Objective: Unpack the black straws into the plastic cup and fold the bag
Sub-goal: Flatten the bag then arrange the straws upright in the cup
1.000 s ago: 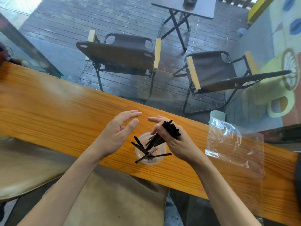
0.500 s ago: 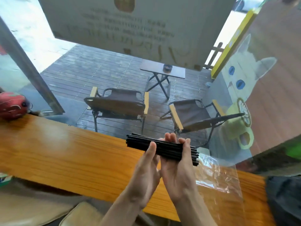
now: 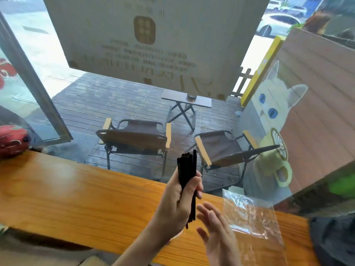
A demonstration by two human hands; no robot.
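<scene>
**One head-worn view, looking forward across the counter**

A single wide-angle camera sits on the person's head, close above the wooden counter [image 3: 80, 191], which crosses the lower half of the picture from left down to right. It faces forward more than down, through a window onto a deck with two folding chairs [image 3: 134, 137]. Both hands rise from the bottom edge, near the lens. Straight lines bow toward the borders. No second view is given.

bright daylight floods through the window [image 3: 134, 93], glare sheens the counter [image 3: 67, 189], edges bend, slight motion blur throughout.
</scene>
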